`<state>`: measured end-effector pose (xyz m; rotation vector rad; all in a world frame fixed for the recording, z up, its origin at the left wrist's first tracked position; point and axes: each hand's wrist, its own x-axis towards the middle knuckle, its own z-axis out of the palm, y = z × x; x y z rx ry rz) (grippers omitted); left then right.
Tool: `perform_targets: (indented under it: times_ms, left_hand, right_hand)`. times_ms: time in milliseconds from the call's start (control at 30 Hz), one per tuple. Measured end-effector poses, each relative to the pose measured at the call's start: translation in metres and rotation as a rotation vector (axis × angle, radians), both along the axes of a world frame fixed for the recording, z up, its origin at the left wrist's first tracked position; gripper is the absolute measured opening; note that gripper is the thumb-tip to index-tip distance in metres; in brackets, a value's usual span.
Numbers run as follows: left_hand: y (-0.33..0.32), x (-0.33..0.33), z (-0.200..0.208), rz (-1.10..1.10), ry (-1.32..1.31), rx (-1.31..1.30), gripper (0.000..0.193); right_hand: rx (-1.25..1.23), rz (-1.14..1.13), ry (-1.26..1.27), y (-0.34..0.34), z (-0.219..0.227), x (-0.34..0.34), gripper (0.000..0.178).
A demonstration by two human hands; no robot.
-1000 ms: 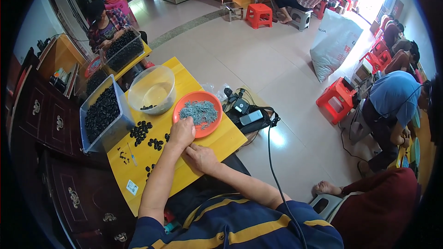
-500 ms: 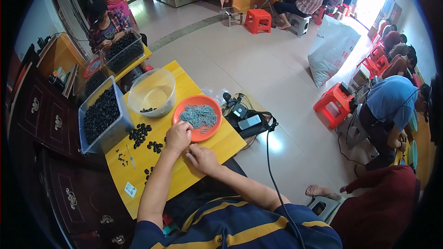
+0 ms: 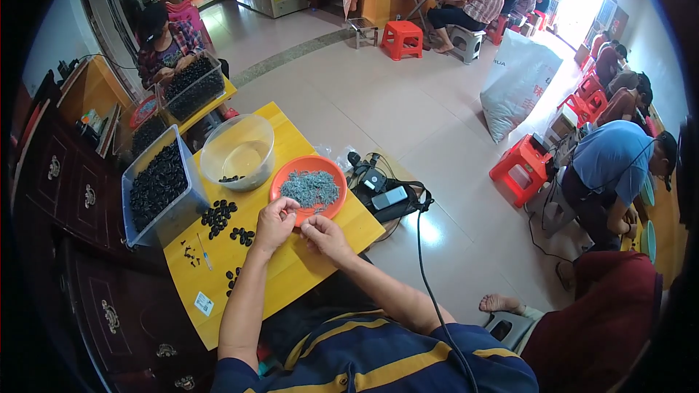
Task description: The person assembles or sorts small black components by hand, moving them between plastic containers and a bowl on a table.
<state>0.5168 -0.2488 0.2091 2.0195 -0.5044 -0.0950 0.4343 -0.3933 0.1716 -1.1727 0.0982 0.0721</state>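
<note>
My left hand (image 3: 275,224) is at the near left edge of an orange plate (image 3: 343,188), its thumb and fingers pinched together. Close by on the right, my right hand (image 3: 325,237) is also closed in a pinch, near the plate's front rim. Whatever is between the fingers is too small to make out. Small grey-blue pieces, like screws or pins, form a pile (image 3: 309,188) in the plate. Left of my left wrist lie several shiny black oval parts (image 3: 218,219) on the yellow table (image 3: 291,276).
A clear round tub (image 3: 239,149) with a few black parts stands behind. At left, a clear bin (image 3: 158,185) is full of black parts. A thin screwdriver-like tool (image 3: 205,252) lies near tiny dark bits. A black bag (image 3: 397,207) with devices sits right. Other people work nearby.
My hands have drawn slightly apart: the right has lifted a little up and right, the left has shifted slightly left. The whole view has shifted a little with my head.
</note>
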Motion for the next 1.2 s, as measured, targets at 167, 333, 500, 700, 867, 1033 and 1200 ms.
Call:
perform_targets:
  times_ms: [167, 333, 500, 700, 867, 1033, 1200]
  left_hand:
    - [0.001, -0.013, 0.006, -0.009, 0.025, -0.036, 0.020]
    - [0.002, -0.020, 0.014, -0.039, 0.018, -0.049, 0.022]
    - [0.003, -0.020, 0.016, -0.069, 0.058, -0.101, 0.024]
    - [0.002, -0.024, 0.024, -0.073, 0.013, -0.068, 0.025]
    - [0.004, -0.025, 0.026, -0.084, 0.040, -0.066, 0.026]
    - [0.010, -0.020, 0.004, -0.055, 0.155, -0.227, 0.021]
    - [0.013, -0.020, 0.000, -0.037, 0.369, -0.413, 0.019]
  right_hand:
    - [0.037, 0.005, 0.065, -0.006, 0.000, 0.008, 0.018]
    - [0.066, 0.024, 0.094, -0.007, 0.007, 0.010, 0.019]
    - [0.006, 0.049, 0.061, -0.007, 0.013, 0.013, 0.018]
    - [0.009, 0.202, 0.118, -0.017, 0.016, 0.017, 0.019]
    - [-0.010, 0.215, 0.099, -0.018, 0.011, 0.018, 0.020]
    - [-0.062, 0.171, 0.048, -0.010, 0.006, 0.018, 0.019]
    - [-0.185, 0.103, -0.063, -0.005, 0.001, 0.018, 0.018]
